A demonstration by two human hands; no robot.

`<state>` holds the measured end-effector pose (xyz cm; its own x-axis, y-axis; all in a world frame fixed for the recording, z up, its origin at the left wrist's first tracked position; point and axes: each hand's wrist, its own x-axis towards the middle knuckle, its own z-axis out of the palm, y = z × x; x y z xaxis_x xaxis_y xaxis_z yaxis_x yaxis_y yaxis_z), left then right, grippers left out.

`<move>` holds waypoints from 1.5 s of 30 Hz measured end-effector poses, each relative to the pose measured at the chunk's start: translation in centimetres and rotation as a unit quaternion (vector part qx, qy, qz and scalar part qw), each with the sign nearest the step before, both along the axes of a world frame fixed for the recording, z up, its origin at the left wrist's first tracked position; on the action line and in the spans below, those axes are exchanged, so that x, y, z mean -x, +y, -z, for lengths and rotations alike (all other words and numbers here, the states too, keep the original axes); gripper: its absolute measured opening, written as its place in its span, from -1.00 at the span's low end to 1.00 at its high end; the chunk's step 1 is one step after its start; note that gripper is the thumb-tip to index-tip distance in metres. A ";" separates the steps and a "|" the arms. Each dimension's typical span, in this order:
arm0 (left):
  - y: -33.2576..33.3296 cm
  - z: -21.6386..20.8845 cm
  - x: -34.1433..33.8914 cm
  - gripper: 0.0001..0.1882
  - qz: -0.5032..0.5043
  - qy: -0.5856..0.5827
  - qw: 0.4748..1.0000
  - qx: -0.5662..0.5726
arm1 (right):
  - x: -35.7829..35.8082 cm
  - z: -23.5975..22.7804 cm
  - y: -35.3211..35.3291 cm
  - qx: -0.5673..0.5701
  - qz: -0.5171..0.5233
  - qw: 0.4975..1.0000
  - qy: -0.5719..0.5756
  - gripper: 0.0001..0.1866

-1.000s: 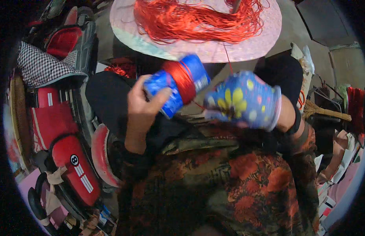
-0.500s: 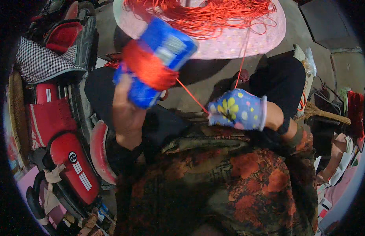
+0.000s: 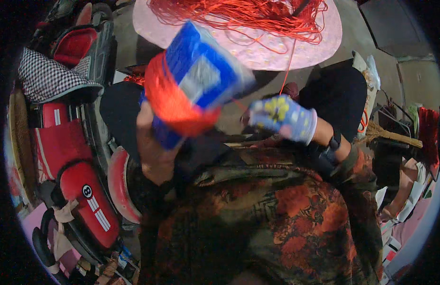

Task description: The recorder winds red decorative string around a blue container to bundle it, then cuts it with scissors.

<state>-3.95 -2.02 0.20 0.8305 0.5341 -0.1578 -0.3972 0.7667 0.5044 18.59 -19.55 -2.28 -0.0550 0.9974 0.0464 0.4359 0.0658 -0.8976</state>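
Observation:
My bare left hand (image 3: 153, 147) grips the lower end of a blue packet (image 3: 201, 71) with a pale label. A thick band of orange-red cord (image 3: 175, 99) is wound round the packet's middle; the packet is blurred by motion. To its right, my right hand (image 3: 281, 118) wears a blue glove with a yellow flower and dots. Its fingers are closed on the cord, which runs from the packet through the glove and up to a loose heap of cord (image 3: 243, 23). That heap lies on a pink, rounded surface (image 3: 258, 57) beyond my knees.
On the left stands a red and black vehicle seat (image 3: 87, 204) beside a checked cloth (image 3: 58, 78). A straw broom (image 3: 391, 135) and scissors with orange handles (image 3: 364, 121) are at the right, near papers (image 3: 405, 190). My dark-trousered knees flank the work.
The wound packet has turned in my left hand and blurs. My gloved right hand has shifted slightly left and up, closer to the packet, with the cord still in it.

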 end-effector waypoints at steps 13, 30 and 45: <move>-0.7 -1.0 0.3 -0.49 0.209 0.108 0.951 -0.199 | -4.0 -1.0 1.9 -0.001 0.042 0.999 0.025 -0.78; 0.0 -1.4 -0.8 -0.42 0.325 0.117 0.915 -0.207 | -4.1 -3.2 3.0 0.069 0.017 0.996 0.058 -0.87; -0.1 0.4 -3.0 -0.58 0.140 0.343 0.828 -0.420 | -1.1 -6.9 1.9 -0.070 -0.069 0.974 -0.203 -0.79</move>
